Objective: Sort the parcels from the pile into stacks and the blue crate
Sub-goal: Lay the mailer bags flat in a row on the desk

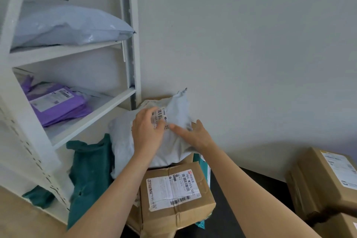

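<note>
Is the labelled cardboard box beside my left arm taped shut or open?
Shut: the cardboard box has closed flaps with brown tape across them.

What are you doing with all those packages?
A person is sorting parcels. The left hand and right hand both rest on a pale grey mailer bag, near its label, on top of a pile of cardboard boxes. Purple mailers and another grey bag lie on the white shelf beside it. No blue crate is in view.
</note>
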Motion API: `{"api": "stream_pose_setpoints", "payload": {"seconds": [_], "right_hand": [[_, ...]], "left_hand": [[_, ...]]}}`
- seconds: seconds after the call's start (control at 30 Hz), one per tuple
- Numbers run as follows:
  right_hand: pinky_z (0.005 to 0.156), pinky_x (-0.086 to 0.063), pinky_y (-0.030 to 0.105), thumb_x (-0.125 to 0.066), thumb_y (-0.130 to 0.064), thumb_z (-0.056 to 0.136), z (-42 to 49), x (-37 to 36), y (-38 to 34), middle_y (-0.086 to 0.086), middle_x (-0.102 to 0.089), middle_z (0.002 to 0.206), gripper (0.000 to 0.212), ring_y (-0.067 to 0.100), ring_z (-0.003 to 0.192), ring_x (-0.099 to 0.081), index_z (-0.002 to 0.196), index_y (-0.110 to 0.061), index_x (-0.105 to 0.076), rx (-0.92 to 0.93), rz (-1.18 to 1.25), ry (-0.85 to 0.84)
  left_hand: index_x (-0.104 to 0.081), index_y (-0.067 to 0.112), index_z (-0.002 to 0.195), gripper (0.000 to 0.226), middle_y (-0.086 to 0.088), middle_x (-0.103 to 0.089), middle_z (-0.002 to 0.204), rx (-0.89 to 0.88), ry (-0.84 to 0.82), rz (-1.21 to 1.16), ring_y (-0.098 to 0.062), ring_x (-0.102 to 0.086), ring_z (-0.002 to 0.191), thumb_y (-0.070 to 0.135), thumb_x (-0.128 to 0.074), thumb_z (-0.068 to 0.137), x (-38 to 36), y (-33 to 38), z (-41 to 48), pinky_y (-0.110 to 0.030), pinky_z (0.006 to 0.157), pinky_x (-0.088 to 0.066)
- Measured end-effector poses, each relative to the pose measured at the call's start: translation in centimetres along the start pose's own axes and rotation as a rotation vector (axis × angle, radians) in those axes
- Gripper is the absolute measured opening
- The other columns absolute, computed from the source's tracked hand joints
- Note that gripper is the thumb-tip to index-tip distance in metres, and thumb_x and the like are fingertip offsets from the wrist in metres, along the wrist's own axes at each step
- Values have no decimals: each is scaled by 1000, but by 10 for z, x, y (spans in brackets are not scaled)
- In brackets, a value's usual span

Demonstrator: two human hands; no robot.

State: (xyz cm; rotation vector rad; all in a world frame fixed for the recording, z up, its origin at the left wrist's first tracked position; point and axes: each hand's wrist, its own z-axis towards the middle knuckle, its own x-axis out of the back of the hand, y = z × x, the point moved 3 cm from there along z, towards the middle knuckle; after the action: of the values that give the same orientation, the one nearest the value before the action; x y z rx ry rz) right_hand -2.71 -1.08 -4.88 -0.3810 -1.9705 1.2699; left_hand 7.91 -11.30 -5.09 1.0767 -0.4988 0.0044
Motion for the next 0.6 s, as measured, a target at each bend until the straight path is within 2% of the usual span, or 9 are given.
{"api": "stream_pose_setpoints", "payload": {"seconds": [0.1,0.13,0.23,0.3,0.37,0.47,0.53,0.57,0.6], "right_hand": [[103,-45,41,-80,-79,33,16,-7,8,3,-50,139,134,24,122,-54,141,-13,-37,-15,56,-13],[101,-48,41,-80,-79,29,20,-8,11,3,-54,135,134,23,117,-57,138,-13,-41,-25,58,-11],[97,-50,40,-83,-55,59,20,-6,9,5,-59,126,93,24,111,-59,132,-9,-49,-42,74,52],[96,-49,38,-80,-46,69,27,-3,15,5,-59,123,78,24,111,-59,130,-9,-50,-47,103,129],[91,-50,36,-80,-43,71,32,-3,19,5,-61,118,71,23,107,-59,126,-10,-50,-43,143,180],[84,-55,42,-81,-42,67,35,-7,22,3,-64,104,65,24,95,-63,117,-11,-54,-71,216,227],[68,-55,38,-79,-41,66,38,-8,23,2,-63,88,57,22,78,-62,107,-8,-58,-77,257,257],[61,-51,34,-78,-39,68,40,-7,23,1,-60,80,50,21,69,-58,100,-7,-58,-67,269,275],[60,-49,34,-76,-37,71,41,-6,24,1,-57,76,42,21,65,-55,95,-8,-56,-64,272,290]], "left_hand": [[-59,16,124,35,-5,-52,134,17,9,-20,-20,-45,125,8,-58,90,-2,-7,1,-28,106,-32],[-59,17,124,34,-4,-52,134,22,16,-26,-18,-45,125,9,-57,91,-2,-8,2,-23,103,-31],[-57,18,125,32,-1,-52,133,23,46,-52,-16,-44,125,10,-54,93,-1,-7,5,-24,103,-31],[-57,18,125,32,-2,-52,131,26,64,-66,-17,-44,125,10,-54,94,-1,-5,7,-28,104,-33],[-56,17,124,32,-3,-52,131,25,82,-74,-17,-44,124,9,-54,93,-1,-3,8,-27,103,-33],[-57,17,124,32,-1,-52,131,17,95,-75,-16,-44,124,9,-56,93,-1,-1,8,-25,102,-33],[-57,17,124,32,-1,-52,130,11,98,-74,-16,-44,123,10,-57,93,-1,-1,9,-23,101,-32],[-57,17,124,32,-1,-52,131,9,99,-72,-16,-44,123,11,-57,93,-1,-1,9,-23,101,-32],[-57,18,124,32,-1,-52,131,7,99,-68,-16,-44,123,11,-58,93,-1,-2,9,-25,101,-33]]}}
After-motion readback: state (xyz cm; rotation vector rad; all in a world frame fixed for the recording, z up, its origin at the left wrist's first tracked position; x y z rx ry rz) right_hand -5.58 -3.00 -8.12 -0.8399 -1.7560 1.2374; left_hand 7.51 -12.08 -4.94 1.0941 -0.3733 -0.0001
